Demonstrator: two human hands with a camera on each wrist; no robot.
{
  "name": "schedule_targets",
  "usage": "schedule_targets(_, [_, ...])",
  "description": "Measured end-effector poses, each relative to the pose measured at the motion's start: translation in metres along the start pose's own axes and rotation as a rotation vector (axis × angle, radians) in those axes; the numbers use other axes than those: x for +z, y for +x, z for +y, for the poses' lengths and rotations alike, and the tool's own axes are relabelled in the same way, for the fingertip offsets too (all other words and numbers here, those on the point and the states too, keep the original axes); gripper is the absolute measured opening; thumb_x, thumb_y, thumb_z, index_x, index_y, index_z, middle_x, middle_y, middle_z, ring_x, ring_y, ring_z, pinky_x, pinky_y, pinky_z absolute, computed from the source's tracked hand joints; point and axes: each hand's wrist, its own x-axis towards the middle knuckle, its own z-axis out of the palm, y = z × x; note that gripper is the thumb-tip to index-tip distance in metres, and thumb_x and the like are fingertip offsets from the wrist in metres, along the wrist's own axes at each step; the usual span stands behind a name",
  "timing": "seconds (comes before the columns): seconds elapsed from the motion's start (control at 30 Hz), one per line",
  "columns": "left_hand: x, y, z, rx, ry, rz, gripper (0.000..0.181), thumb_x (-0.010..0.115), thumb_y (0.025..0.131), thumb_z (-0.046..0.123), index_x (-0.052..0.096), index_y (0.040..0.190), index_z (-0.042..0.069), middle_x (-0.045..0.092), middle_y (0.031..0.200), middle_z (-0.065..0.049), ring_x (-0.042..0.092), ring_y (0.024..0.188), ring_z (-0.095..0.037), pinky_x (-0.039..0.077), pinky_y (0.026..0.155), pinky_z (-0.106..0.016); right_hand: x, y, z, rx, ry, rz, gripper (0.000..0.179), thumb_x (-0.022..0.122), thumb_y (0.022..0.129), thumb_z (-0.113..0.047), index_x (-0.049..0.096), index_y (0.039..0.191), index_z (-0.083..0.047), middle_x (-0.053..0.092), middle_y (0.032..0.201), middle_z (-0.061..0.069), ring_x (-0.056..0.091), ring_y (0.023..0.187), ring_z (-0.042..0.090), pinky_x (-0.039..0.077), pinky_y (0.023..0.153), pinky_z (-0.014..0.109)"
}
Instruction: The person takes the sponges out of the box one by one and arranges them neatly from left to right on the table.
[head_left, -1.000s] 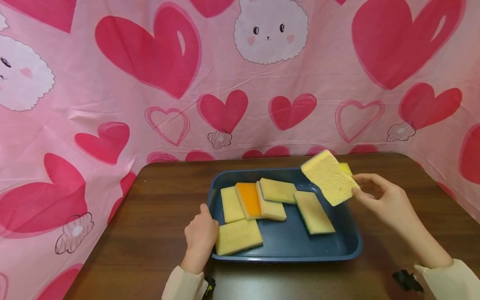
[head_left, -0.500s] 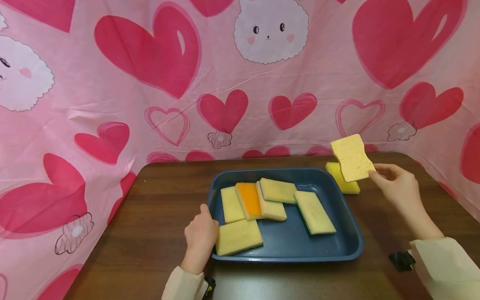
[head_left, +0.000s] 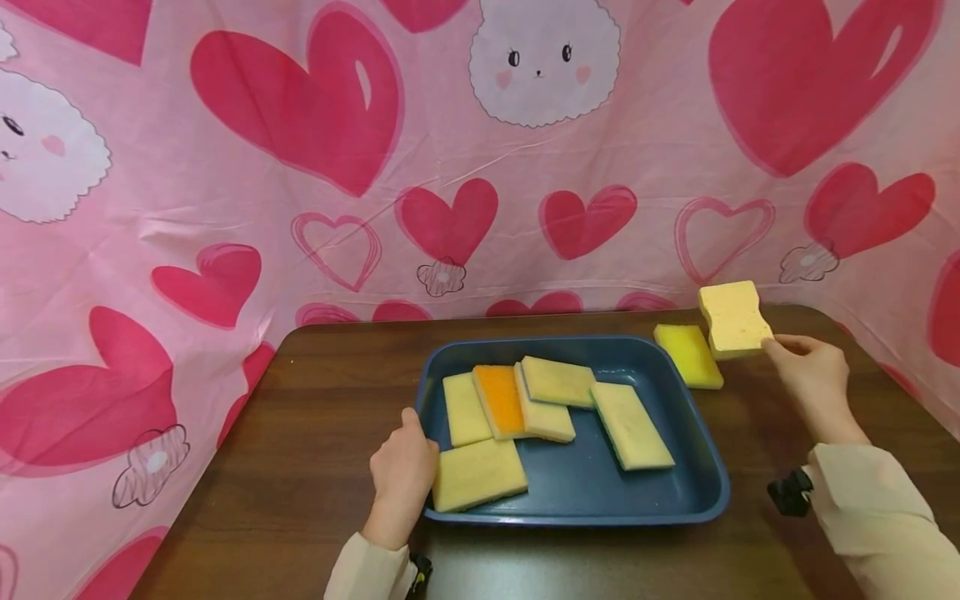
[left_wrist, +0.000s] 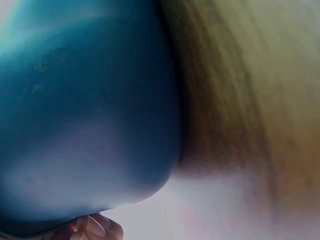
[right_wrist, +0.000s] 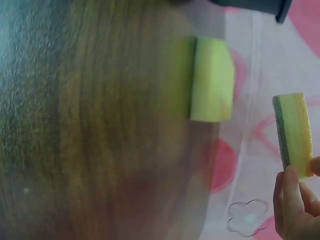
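My left hand (head_left: 402, 468) grips the left rim of a dark blue tray (head_left: 600, 498); its fingertips (left_wrist: 100, 227) show at the rim in the left wrist view. Between thumb and fingers, my right hand (head_left: 813, 383) pinches a pale yellow scrub sponge (head_left: 733, 318) by one end, held up beyond the tray's right side. A dark scouring layer shows along that sponge's edge in the right wrist view. On the table just below and left of it lies another yellow sponge (head_left: 687, 357), close to the tray's back right corner.
Several sponges lie in the tray: one orange-faced sponge (head_left: 498, 402) amid pale yellow ones, and a separate sponge (head_left: 632, 426) towards the right. The brown wooden table (head_left: 322, 400) meets a pink heart-print cloth (head_left: 450, 108) behind. A black wrist device (head_left: 790, 492) hangs by the right sleeve.
My right hand has carried its sponge rightward from over the tray's back right corner to beyond the tray, uncovering the sponge on the table. The left hand stays on the rim.
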Motion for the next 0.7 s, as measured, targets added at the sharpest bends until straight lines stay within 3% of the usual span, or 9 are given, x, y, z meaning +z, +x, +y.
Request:
schedule_targets(0.07, [0.0, 0.0, 0.0, -0.001, -0.001, -0.002, 0.024, 0.054, 0.087, 0.013, 0.048, 0.107, 0.0, 0.054, 0.061, -0.012, 0.05, 0.051, -0.024, 0.038, 0.048, -0.037, 0.001, 0.003, 0.005, 0.028, 0.012, -0.001, 0.058, 0.05, 0.092, -0.038, 0.055, 0.126, 0.008, 0.064, 0.083, 0.0, 0.045, 0.072, -0.001, 0.037, 0.06, 0.018])
schedule_targets(0.13, [0.0, 0.0, 0.0, -0.002, -0.003, -0.004, 0.024, 0.053, 0.087, 0.013, 0.048, 0.107, 0.0, 0.054, 0.061, -0.012, 0.051, 0.051, -0.024, 0.038, 0.048, -0.037, 0.001, 0.006, 0.009, 0.053, 0.015, 0.001, 0.057, 0.05, 0.091, -0.037, 0.056, 0.126, 0.008, 0.052, 0.069, -0.02, 0.041, 0.068, -0.006, 0.038, 0.059, 0.017])
schedule_targets(0.23, [0.0, 0.0, 0.0, -0.004, -0.006, -0.007, 0.025, 0.053, 0.087, 0.012, 0.048, 0.108, 0.0, 0.055, 0.062, -0.013, 0.051, 0.052, -0.024, 0.039, 0.049, -0.038, 0.001, 0.01, 0.015, 0.087, 0.016, -0.002, 0.057, 0.049, 0.091, -0.036, 0.055, 0.126, 0.009, 0.038, 0.061, -0.032, 0.041, 0.066, -0.005, 0.039, 0.058, 0.018])
schedule_targets(0.53, [-0.001, 0.001, 0.0, -0.005, -0.003, -0.01, 0.028, 0.053, 0.087, 0.013, 0.048, 0.111, -0.001, 0.056, 0.063, -0.013, 0.052, 0.052, -0.024, 0.04, 0.05, -0.039, 0.003, 0.014, 0.03, 0.139, -0.02, -0.038, 0.056, 0.047, 0.091, -0.034, 0.054, 0.128, 0.008, 0.039, 0.057, -0.03, 0.052, 0.08, 0.016, 0.037, 0.058, 0.018])
schedule_targets(0.6, [-0.001, 0.001, 0.0, -0.005, -0.003, -0.012, 0.028, 0.053, 0.087, 0.013, 0.048, 0.111, -0.001, 0.056, 0.063, -0.013, 0.052, 0.052, -0.024, 0.04, 0.05, -0.039, 0.004, 0.014, 0.032, 0.144, -0.024, -0.047, 0.057, 0.046, 0.091, -0.034, 0.053, 0.129, 0.008, 0.039, 0.055, -0.03, 0.051, 0.077, 0.013, 0.037, 0.058, 0.016])
schedule_targets(0.7, [-0.001, 0.001, 0.0, -0.005, -0.001, -0.009, 0.027, 0.053, 0.088, 0.013, 0.048, 0.11, -0.001, 0.056, 0.063, -0.013, 0.052, 0.052, -0.024, 0.04, 0.05, -0.038, 0.006, 0.015, 0.035, 0.145, -0.028, -0.058, 0.056, 0.046, 0.092, -0.034, 0.052, 0.129, 0.008, 0.039, 0.05, -0.033, 0.045, 0.066, -0.002, 0.038, 0.056, 0.015])
